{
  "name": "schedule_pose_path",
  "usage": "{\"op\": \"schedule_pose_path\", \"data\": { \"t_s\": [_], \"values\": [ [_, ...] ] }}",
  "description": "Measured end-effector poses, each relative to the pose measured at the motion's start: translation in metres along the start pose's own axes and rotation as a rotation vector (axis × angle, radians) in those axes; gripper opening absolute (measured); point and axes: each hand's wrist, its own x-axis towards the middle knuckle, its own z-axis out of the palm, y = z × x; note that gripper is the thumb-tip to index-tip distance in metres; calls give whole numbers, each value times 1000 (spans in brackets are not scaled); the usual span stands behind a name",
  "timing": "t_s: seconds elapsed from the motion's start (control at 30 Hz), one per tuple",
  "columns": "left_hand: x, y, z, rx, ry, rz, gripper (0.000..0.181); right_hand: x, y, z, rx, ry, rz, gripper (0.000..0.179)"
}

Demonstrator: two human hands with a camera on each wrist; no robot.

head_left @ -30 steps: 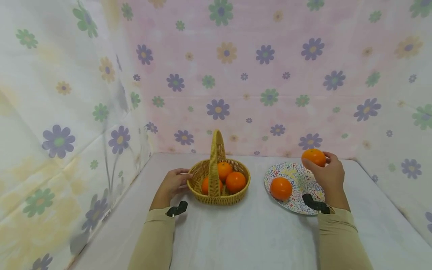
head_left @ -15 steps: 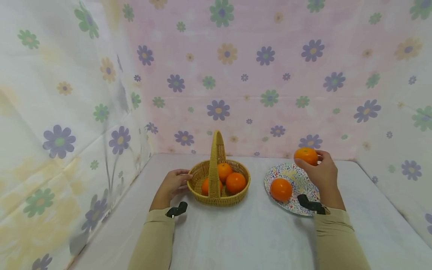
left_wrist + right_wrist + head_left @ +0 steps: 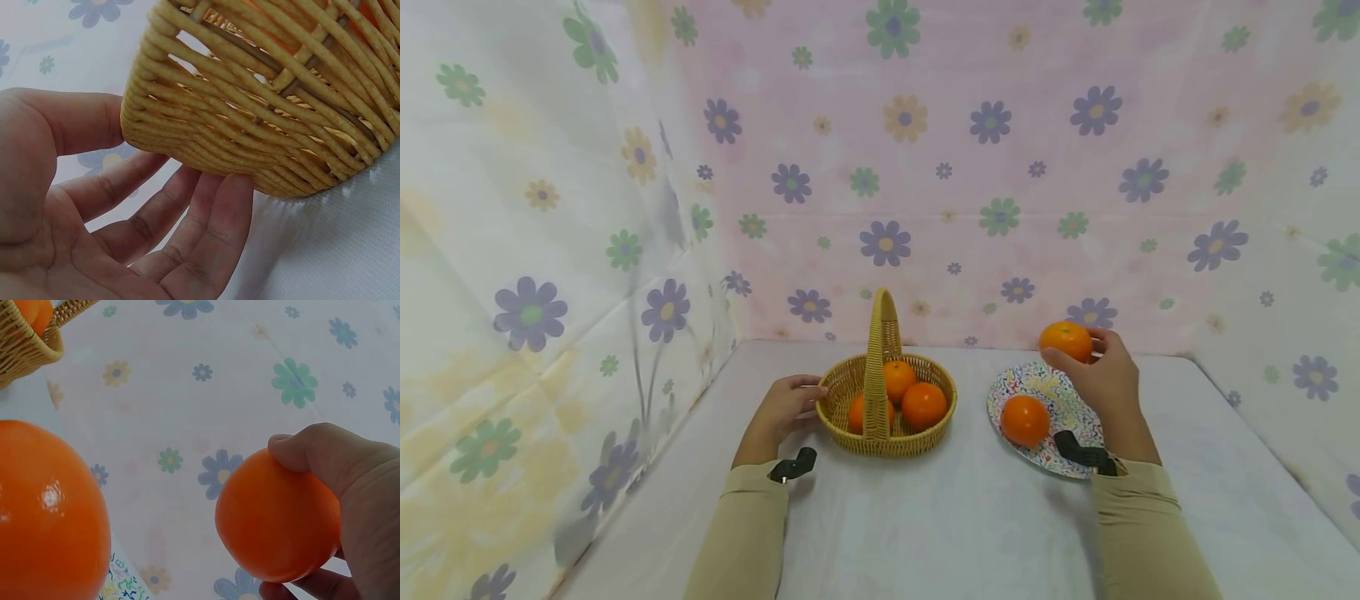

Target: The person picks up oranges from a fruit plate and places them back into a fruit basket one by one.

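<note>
My right hand [image 3: 1108,375] holds an orange [image 3: 1066,342] above the plate, thumb on one side and fingers beneath in the right wrist view. Below it, a second orange [image 3: 1025,420] sits on the left part of the multicoloured speckled plate [image 3: 1067,462]. At the left end of a yellow wicker basket [image 3: 895,447] with a tall arched handle, my left hand [image 3: 782,412] grips the woven side. The left wrist view shows the thumb [image 3: 87,122] and fingertips against the weave. Three oranges [image 3: 923,405] lie inside the basket, one partly hidden by the handle.
A white cloth [image 3: 925,525] covers the table. Flower-patterned fabric walls [image 3: 955,167] enclose it at the back and both sides. The basket and plate stand apart, with a strip of cloth between them.
My right hand has moved left and slightly up with the orange, now over the plate's back part. My left hand, the basket and the plate have stayed in place.
</note>
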Motion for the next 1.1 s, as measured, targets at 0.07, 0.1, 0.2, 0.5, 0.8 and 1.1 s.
{"op": "schedule_pose_path", "data": {
  "t_s": [0.07, 0.1, 0.2, 0.5, 0.8, 1.1],
  "values": [
    [0, 0, 0, 1, 6, -7, 46, -1, -2, 1, -3, -11, -13, 108],
    [0, 0, 0, 2, 6, -8, 46, -1, -3, 2, -4, -17, -21, 107],
    [-1, 1, 1, 2, 12, -15, 46, -4, -8, 5, -14, -31, -51, 106],
    [-5, 4, 2, -4, -8, 2, 48, -13, -21, 13, -55, -73, -112, 105],
    [-3, 5, 2, -2, -2, -1, 46, -12, -26, 30, -73, -94, -160, 103],
    [-4, 3, 2, -18, 9, -8, 44, -19, -34, 48, -78, -158, -166, 96]
  ]
}}
